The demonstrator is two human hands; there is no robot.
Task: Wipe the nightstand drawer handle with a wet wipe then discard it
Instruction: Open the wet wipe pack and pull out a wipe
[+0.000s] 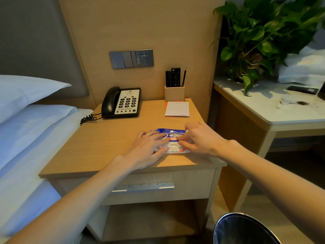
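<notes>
A blue and white wet wipe pack (173, 136) lies flat near the front right of the wooden nightstand top (112, 138). My left hand (149, 148) presses flat on the pack's left part, fingers spread. My right hand (198, 138) rests on its right part, thumb and forefinger pinched at the label in the middle. Below, the drawer front carries a long silver handle (143, 186) speckled with dark spots; my left forearm crosses its left end. A round bin with a dark liner (244, 229) stands on the floor at the lower right.
A black telephone (121, 103), a notepad (177, 109) and a wooden holder with remotes and a pencil (174, 93) sit at the back of the nightstand. The bed with white pillows (26, 110) lies to the left. A desk with a plant (260, 37) stands to the right.
</notes>
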